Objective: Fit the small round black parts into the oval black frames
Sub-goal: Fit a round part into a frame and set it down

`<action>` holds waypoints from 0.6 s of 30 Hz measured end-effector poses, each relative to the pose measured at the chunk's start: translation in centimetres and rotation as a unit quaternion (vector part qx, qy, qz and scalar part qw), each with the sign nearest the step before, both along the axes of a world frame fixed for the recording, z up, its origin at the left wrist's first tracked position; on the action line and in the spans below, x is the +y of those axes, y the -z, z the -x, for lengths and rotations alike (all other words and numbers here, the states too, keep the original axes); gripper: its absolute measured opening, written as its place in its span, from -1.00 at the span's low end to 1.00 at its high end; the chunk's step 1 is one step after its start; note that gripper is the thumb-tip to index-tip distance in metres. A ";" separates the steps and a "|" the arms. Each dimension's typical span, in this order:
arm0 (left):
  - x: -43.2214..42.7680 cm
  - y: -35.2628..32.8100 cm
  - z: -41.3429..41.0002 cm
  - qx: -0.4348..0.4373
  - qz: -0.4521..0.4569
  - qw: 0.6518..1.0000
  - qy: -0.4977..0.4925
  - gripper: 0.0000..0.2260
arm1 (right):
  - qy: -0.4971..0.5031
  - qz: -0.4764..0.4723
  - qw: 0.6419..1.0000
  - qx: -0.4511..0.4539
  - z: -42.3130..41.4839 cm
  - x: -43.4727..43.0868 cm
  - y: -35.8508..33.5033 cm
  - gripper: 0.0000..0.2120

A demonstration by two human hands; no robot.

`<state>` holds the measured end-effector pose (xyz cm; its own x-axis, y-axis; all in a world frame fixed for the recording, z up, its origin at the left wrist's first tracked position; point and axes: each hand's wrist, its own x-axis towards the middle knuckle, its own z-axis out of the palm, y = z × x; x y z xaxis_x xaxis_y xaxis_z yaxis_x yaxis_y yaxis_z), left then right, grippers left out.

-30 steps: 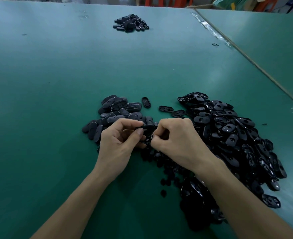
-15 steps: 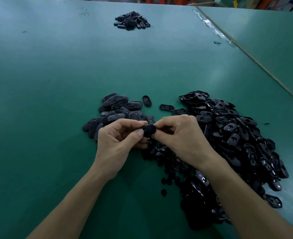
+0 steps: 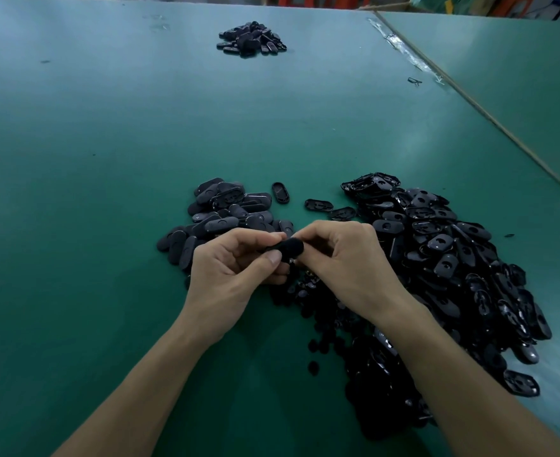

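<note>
Up off the heap come both hands since 1 second ago. The piece they were working low among the parts now shows plainly as 1 oval frame (image 3: 286,248), held between them. Over the last 0.5 seconds it has barely shifted. I read that as the press-in step under way, though fingers hide whether a round part is seated yet.

Nearest me, small round parts (image 3: 313,366) lie scattered on the green table (image 3: 107,159) between the forearms. Just past them, the left hand (image 3: 229,268) pinches the frame's left end, thumb and fingers curled round it. The right hand (image 3: 347,262) pinches the other end, fingers curled too.

Beyond on the left sits the smooth heap (image 3: 219,219) of closed-looking ovals, finished ones I'd guess. On the right is the big heap (image 3: 453,258) of open frames, so plenty is left to do. 3 loose frames (image 3: 318,205) lie between them. Far off, the distant heap (image 3: 250,39) sits alone.
</note>
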<state>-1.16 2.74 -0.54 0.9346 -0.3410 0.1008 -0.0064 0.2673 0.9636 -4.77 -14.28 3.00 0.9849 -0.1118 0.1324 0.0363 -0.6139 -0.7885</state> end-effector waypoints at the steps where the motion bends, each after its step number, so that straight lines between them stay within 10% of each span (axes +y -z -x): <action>1: 0.0 0.0 0.0 0.002 0.003 1.000 0.004 -0.89 | 0.001 -0.001 1.000 -0.007 0.0 0.0 0.0 -0.94; 18: -0.1 0.2 -0.3 0.004 0.013 0.999 -0.043 -0.84 | 0.039 -0.073 0.997 -0.004 0.2 -0.2 0.0 -0.85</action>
<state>-0.85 2.69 -0.79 0.9614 -0.2561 0.1008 -0.0229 0.2903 0.9567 -4.98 -14.52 2.97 0.9714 -0.2075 0.1158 -0.0016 -0.4933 -0.8699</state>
